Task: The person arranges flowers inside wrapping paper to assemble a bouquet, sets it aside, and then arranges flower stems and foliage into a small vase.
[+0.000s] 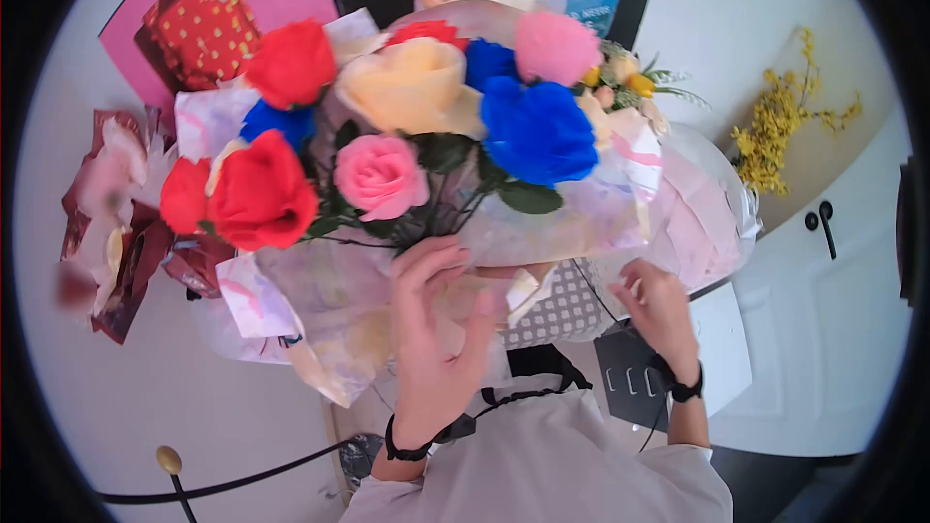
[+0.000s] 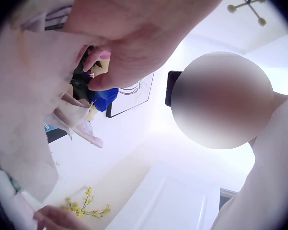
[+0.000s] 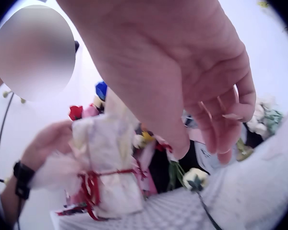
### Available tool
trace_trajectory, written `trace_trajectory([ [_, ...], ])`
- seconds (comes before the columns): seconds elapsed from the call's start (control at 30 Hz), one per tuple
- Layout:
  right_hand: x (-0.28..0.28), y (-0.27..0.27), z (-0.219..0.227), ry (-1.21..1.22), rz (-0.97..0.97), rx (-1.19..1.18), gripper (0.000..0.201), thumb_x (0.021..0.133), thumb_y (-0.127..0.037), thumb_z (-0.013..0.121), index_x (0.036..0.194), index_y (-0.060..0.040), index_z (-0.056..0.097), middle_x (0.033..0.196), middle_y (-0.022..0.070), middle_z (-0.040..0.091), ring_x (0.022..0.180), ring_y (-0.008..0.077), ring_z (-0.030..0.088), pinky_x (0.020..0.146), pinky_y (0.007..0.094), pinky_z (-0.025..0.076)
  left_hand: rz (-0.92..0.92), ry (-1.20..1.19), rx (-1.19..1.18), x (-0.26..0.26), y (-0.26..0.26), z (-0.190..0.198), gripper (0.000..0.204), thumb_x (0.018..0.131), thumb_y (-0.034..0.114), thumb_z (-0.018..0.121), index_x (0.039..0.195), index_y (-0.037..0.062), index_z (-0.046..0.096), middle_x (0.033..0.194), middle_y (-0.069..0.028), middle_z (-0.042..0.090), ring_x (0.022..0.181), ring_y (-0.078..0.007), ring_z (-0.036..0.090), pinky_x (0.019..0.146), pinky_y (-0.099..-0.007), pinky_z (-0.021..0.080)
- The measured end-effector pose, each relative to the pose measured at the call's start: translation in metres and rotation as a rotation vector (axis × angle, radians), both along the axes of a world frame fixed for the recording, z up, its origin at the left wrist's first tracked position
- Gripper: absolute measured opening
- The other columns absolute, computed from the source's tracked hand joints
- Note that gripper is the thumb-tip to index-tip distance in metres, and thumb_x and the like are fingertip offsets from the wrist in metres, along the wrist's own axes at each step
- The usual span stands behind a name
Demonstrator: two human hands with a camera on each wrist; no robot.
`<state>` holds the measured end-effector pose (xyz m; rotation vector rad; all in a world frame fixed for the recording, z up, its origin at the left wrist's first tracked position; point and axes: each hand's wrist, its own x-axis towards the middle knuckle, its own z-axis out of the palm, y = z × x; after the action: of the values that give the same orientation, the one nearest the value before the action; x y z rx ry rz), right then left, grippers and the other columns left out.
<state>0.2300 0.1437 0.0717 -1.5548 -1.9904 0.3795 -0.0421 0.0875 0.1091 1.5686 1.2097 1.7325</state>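
Observation:
A bouquet of red, blue, pink and cream roses (image 1: 381, 177) stands upright in pale wrapping paper (image 1: 572, 223). A red ribbon (image 3: 91, 187) ties the paper near its base. My left hand (image 1: 436, 320) lies at the near side of the bouquet, its fingers reaching to the green stems and the thumb standing apart. To the right, my right hand (image 1: 659, 305) hangs over the table with loosely bent fingers and nothing in them. Below it in the right wrist view is a single white rose (image 3: 196, 178) on a thin stem.
A grey checked cloth (image 1: 552, 320) covers the table. Pink-wrapped flowers (image 1: 697, 223) stand at the right, dark red wrapping (image 1: 126, 242) at the left. Yellow blossoms (image 1: 775, 131) are by the white door (image 1: 823, 329). Drawers (image 1: 630, 378) stand below.

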Motion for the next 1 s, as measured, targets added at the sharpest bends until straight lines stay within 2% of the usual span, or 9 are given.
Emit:
trace_trajectory([
  [0.07, 0.005, 0.003, -0.036, 0.012, -0.01, -0.146, 0.02, 0.086, -0.014, 0.075, 0.09, -0.0005, 0.061, 0.082, 0.0165, 0.066, 0.069, 0.0332, 0.064, 0.062, 0.0413, 0.049, 0.1, 0.061, 0.047, 0.002, -0.005, 0.002, 0.046, 0.088, -0.005, 0.066, 0.13, -0.0001, 0.048, 0.134, -0.0181, 0.046, 0.12, -0.0272, 0.053, 0.105, -0.0393, 0.045],
  [0.17, 0.0, 0.001, -0.048, 0.003, -0.002, -0.134, 0.019, 0.084, -0.011, 0.076, 0.088, 0.0002, 0.061, 0.08, 0.0179, 0.066, 0.069, 0.0354, 0.064, 0.063, 0.0426, 0.049, 0.157, 0.096, 0.1, 0.001, -0.014, 0.008, 0.042, 0.087, -0.007, 0.065, 0.126, -0.0003, 0.052, 0.131, -0.0185, 0.049, 0.12, -0.027, 0.054, 0.103, -0.0391, 0.045],
  [0.4, 0.004, 0.005, -0.06, 0.175, 0.054, -0.171, 0.017, 0.082, -0.006, 0.075, 0.082, 0.004, 0.061, 0.075, 0.0189, 0.065, 0.069, 0.0377, 0.063, 0.064, 0.0433, 0.048, 0.015, 0.107, 0.099, 0.007, -0.043, 0.015, 0.029, 0.084, -0.011, 0.066, 0.111, -0.0031, 0.062, 0.106, -0.0187, 0.066, 0.098, -0.026, 0.065, 0.086, -0.0353, 0.051],
  [0.5, 0.007, 0.002, -0.058, 0.188, 0.083, -0.177, 0.015, 0.084, -0.004, 0.073, 0.08, 0.0054, 0.061, 0.071, 0.0181, 0.064, 0.065, 0.0323, 0.063, 0.061, 0.0406, 0.048, -0.154, 0.15, 0.043, 0.011, -0.048, 0.021, 0.024, 0.083, -0.012, 0.066, 0.105, -0.0042, 0.066, 0.097, -0.0173, 0.07, 0.084, -0.0259, 0.068, 0.076, -0.0335, 0.054],
  [0.57, 0.012, -0.006, -0.058, 0.337, 0.019, -0.291, 0.013, 0.09, -0.004, 0.07, 0.086, 0.0038, 0.061, 0.065, 0.0061, 0.061, 0.056, 0.0118, 0.057, 0.053, 0.0286, 0.045, -0.295, 0.219, 0.023, 0.013, -0.051, 0.022, 0.022, 0.085, -0.011, 0.063, 0.106, -0.0044, 0.066, 0.094, -0.0184, 0.072, 0.077, -0.0264, 0.066, 0.073, -0.0347, 0.053],
  [0.67, 0.012, -0.028, -0.056, 0.532, -0.092, -0.319, 0.014, 0.092, -0.004, 0.068, 0.085, 0.004, 0.059, 0.064, 0.0076, 0.061, 0.055, 0.0077, 0.056, 0.05, 0.0283, 0.043, -0.451, 0.255, -0.029, 0.019, -0.047, 0.022, 0.025, 0.087, -0.009, 0.065, 0.112, -0.0047, 0.066, 0.098, -0.0156, 0.071, 0.076, -0.0216, 0.066, 0.071, -0.0304, 0.053],
  [0.7, 0.011, -0.037, -0.053, 0.554, -0.117, -0.351, 0.012, 0.094, -0.002, 0.068, 0.089, 0.0023, 0.058, 0.065, 0.0035, 0.06, 0.055, 0.0046, 0.056, 0.048, 0.024, 0.043, -0.532, 0.275, -0.056, 0.022, -0.045, 0.021, 0.026, 0.088, -0.008, 0.066, 0.115, -0.0048, 0.066, 0.101, -0.0142, 0.071, 0.075, -0.0193, 0.066, 0.07, -0.0282, 0.053],
  [0.83, -0.013, -0.07, -0.062, 0.843, -0.071, -0.172, 0.012, 0.092, 0.005, 0.067, 0.091, 0.0018, 0.056, 0.074, 0.0035, 0.062, 0.061, 0.0077, 0.064, 0.054, 0.0216, 0.053, -0.495, 0.317, -0.246, 0.057, -0.04, 0.016, 0.041, 0.09, -0.002, 0.07, 0.129, -0.0024, 0.06, 0.116, -0.012, 0.067, 0.074, -0.0133, 0.062, 0.067, -0.0255, 0.052],
  [1.0, -0.027, -0.09, -0.073, 0.687, 0.092, -0.059, 0.015, 0.088, 0.008, 0.069, 0.096, 0.0029, 0.057, 0.083, 0.0105, 0.065, 0.078, 0.018, 0.073, 0.067, 0.0294, 0.059, -0.415, 0.237, -0.305, 0.074, -0.028, -0.001, 0.044, 0.091, 0.0, 0.07, 0.133, -0.0023, 0.056, 0.11, -0.0119, 0.066, 0.072, -0.0142, 0.06, 0.062, -0.0261, 0.049],
])
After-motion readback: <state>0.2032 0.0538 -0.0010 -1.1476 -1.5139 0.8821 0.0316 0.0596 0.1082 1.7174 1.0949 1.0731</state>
